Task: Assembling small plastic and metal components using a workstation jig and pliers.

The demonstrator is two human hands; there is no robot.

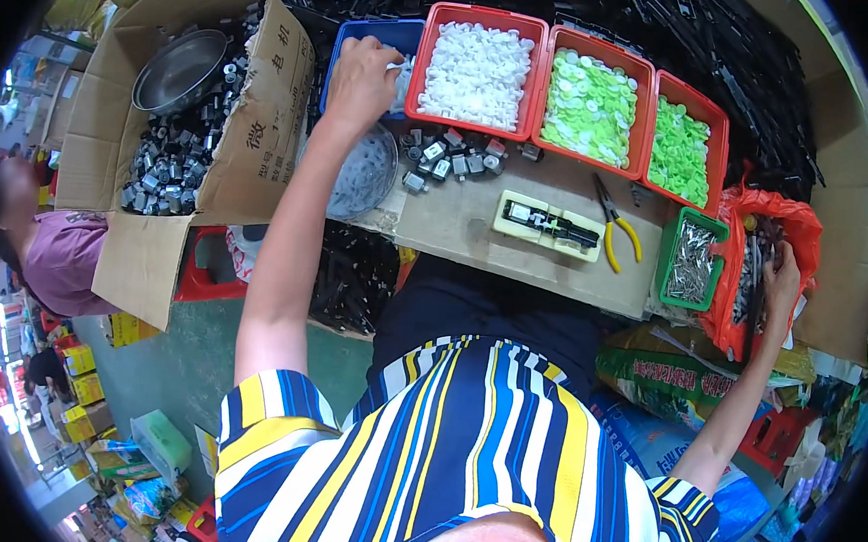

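Observation:
My left hand (359, 83) is over the blue tray (379, 31) at the back left, fingers bent together at a small white plastic part (401, 65). More pale pieces lie in that tray, partly hidden by the hand. At the far right, my right hand (781, 277) reaches into a red plastic bag (804, 229) of small dark and grey parts. Its fingers are curled down among them, and whatever they grip is hidden. Between my hands, a cream holder (502, 222) carries a black elongated assembly (556, 226). Yellow-handled pliers (612, 227) lie beside it.
Red trays hold white caps (476, 75), green-white discs (591, 107) and green parts (678, 152). A green basket (668, 275) contains metal pins. Small motors (451, 156) lie by a round clear dish (364, 177). A carton (249, 131) of motors stands left; a person (52, 258) sits beyond.

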